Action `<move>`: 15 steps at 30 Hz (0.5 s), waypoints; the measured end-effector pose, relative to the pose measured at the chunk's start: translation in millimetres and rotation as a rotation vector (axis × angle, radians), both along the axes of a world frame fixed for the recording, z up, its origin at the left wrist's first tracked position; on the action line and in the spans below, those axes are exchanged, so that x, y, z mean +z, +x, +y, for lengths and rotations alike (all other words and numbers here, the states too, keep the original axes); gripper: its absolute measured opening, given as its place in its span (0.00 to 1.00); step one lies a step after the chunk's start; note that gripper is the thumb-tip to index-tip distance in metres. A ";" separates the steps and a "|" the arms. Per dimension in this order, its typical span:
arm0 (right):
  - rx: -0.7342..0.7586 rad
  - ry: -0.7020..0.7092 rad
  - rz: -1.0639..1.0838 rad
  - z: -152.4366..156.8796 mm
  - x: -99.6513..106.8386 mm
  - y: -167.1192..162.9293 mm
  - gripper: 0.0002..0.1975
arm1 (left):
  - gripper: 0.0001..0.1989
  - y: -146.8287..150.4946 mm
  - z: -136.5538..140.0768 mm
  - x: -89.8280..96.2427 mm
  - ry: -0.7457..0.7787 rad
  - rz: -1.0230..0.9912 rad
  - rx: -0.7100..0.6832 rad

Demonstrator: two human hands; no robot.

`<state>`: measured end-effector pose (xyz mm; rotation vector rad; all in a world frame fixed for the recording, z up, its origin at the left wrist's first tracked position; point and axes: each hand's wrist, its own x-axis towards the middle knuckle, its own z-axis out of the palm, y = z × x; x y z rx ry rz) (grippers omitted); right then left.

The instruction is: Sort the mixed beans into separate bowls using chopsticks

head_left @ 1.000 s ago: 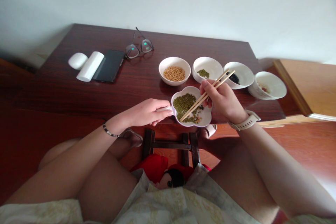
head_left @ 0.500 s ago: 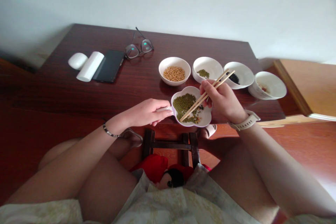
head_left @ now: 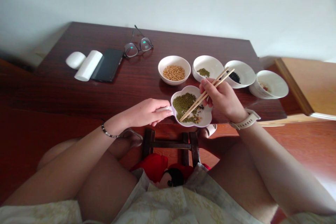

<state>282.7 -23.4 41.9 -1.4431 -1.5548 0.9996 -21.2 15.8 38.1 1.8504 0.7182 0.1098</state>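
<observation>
My left hand (head_left: pixel 151 112) is closed round the short handle of a white flower-shaped bowl (head_left: pixel 207 119) with a lilac rim, at the table's near edge. Green mung beans (head_left: pixel 185 103) fill its left side, with a few dark and yellowish bits among them. My right hand (head_left: pixel 222 98) grips a pair of wooden chopsticks (head_left: pixel 202 97), their tips down among the beans at the bowl's near left. Just behind stand a bowl of soybeans (head_left: pixel 174 72), a bowl with some mung beans (head_left: pixel 207 65) and a bowl with black beans (head_left: pixel 240 73).
A fourth white bowl (head_left: pixel 275 83) with reddish and pale bits stands at the right end of the dark table (head_left: pixel 105 35). Eyeglasses (head_left: pixel 138 47), a black phone (head_left: pixel 108 65), a white cylinder (head_left: pixel 88 65) and a rounded white object (head_left: pixel 75 60) lie on the left. A wall rises behind.
The view has shifted very slightly. My hands, the flower-shaped bowl and the chopsticks stay essentially in the same place, with the tips still among the mung beans.
</observation>
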 end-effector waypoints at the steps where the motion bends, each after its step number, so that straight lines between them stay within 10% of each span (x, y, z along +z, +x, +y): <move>1: 0.001 0.000 0.001 0.2 0.1 -0.2 0.28 | 0.20 0.0 0.0 -0.1 0.002 0.000 0.000; 15: -0.004 -0.007 0.001 0.4 0.7 -2.4 0.27 | 0.20 -0.5 -0.1 -1.5 0.036 -0.013 -0.004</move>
